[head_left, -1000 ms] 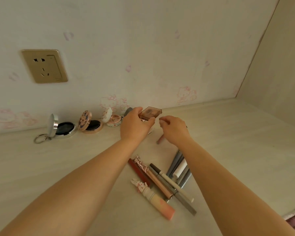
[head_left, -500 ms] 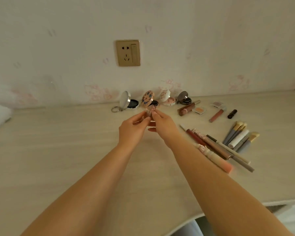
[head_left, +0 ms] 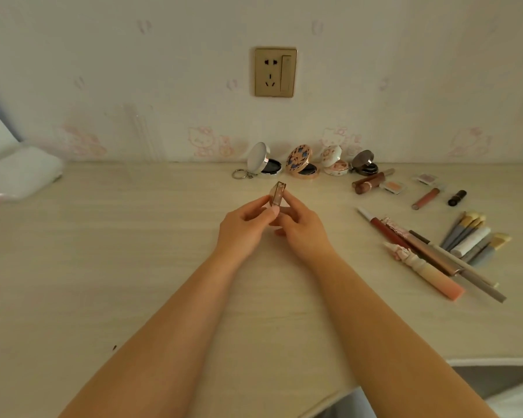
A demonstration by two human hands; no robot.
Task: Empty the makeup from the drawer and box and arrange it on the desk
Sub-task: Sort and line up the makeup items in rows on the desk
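Both hands meet above the middle of the pale desk (head_left: pixel 103 267) and together hold a small brown square compact (head_left: pixel 277 194), tilted on edge. My left hand (head_left: pixel 245 229) pinches it from the left with thumb and fingers. My right hand (head_left: pixel 301 229) pinches it from the right. Several open round compacts stand in a row against the wall: a silver one with a key ring (head_left: pixel 261 164), a flowered one (head_left: pixel 302 165), a white one (head_left: pixel 334 162) and a dark one (head_left: pixel 364 164).
At the right lie small square palettes (head_left: pixel 393 187), a brown tube (head_left: pixel 369 182), a pink gloss (head_left: pixel 426 198), a black lipstick (head_left: pixel 457 197), several pens and long tubes (head_left: pixel 420 254) and brushes (head_left: pixel 471 236). A white cloth (head_left: pixel 15 176) lies far left. A gold wall socket (head_left: pixel 274 72) is above. The desk's front edge curves at lower right.
My head turned left, so the makeup now sits at the right. Both hands drew back from the wall with the small compact; the right hand has joined the left in holding it.
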